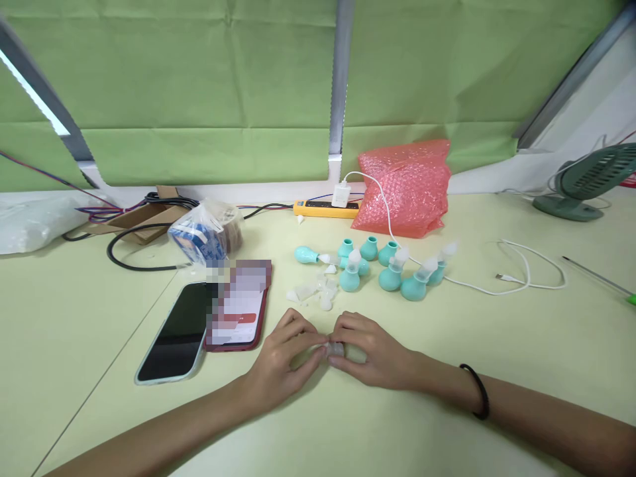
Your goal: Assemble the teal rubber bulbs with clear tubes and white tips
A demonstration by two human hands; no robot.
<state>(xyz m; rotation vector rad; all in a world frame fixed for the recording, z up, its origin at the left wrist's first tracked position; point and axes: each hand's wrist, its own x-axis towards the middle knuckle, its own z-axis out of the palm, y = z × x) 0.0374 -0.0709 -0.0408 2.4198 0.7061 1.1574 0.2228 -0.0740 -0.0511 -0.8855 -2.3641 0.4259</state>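
Both hands meet low over the table at a small translucent plastic nozzle piece. My left hand pinches its left end between thumb and fingers. From the right, my right hand grips the same piece, and the fingertips of the two hands almost touch. Just beyond lie several loose clear plastic parts. Behind and to the right stand several teal rubber bulbs, some bare like this open-necked bulb, others topped with clear nozzles like this bulb. One teal bulb lies on its side.
Left of my hands are a black-screened phone and a red-cased phone. Behind stand a bagged blue box, a yellow power strip and a pink bubble-wrap bag. A white cable, a screwdriver and a fan are rightward.
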